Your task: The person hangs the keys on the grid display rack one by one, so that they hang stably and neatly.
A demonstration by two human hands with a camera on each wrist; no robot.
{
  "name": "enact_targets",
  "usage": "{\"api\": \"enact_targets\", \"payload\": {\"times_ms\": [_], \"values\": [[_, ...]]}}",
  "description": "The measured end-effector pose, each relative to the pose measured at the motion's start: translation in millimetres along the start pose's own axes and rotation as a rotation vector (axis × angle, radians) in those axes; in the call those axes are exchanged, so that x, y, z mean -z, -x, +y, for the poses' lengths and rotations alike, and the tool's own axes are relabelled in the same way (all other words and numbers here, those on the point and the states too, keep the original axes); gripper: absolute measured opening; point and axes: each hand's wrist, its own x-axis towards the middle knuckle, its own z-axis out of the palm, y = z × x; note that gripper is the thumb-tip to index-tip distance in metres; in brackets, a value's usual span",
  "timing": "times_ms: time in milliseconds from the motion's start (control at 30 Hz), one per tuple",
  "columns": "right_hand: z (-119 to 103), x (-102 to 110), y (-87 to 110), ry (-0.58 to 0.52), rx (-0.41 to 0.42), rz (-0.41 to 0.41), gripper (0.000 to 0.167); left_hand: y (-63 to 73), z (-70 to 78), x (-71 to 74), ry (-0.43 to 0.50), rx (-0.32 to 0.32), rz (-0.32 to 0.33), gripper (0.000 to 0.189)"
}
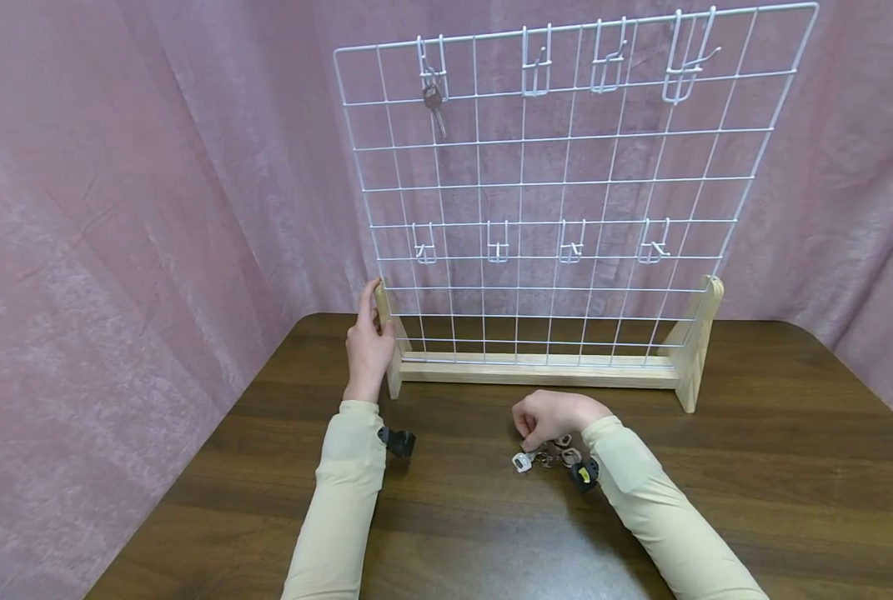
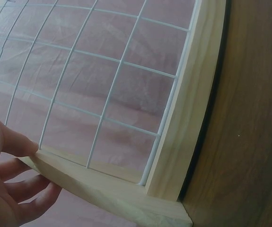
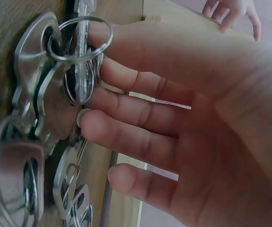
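Observation:
My left hand grips the left wooden end support of a white wire grid rack, thumb on one side and fingers on the other. In the left wrist view, the thumb and fingers hold the support's edge beside the wires. My right hand is low over a small pile of silver keys with split rings. Its thumb and fingertips pinch a key by the blade, close to a ring. The white-looking key head points left, out from under the hand.
The wire grid leans back in its wooden base on the brown table. White hooks hang in two rows. One key hangs from the upper left hook. A pink curtain surrounds the table's back and left.

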Motion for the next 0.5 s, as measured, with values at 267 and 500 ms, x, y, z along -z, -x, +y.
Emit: {"api": "enact_targets", "payload": {"times_ms": [267, 500], "values": [[-0.9, 0.0, 0.6, 0.030, 0.018, -0.009, 0.015, 0.4, 1.7, 0.9, -0.008, 0.019, -0.009, 0.070], [-0.7, 0.4, -1.4, 0.046, 0.002, 0.026, 0.014, 0.0, 2.4, 1.3, -0.011, 0.025, -0.009, 0.070]]}}
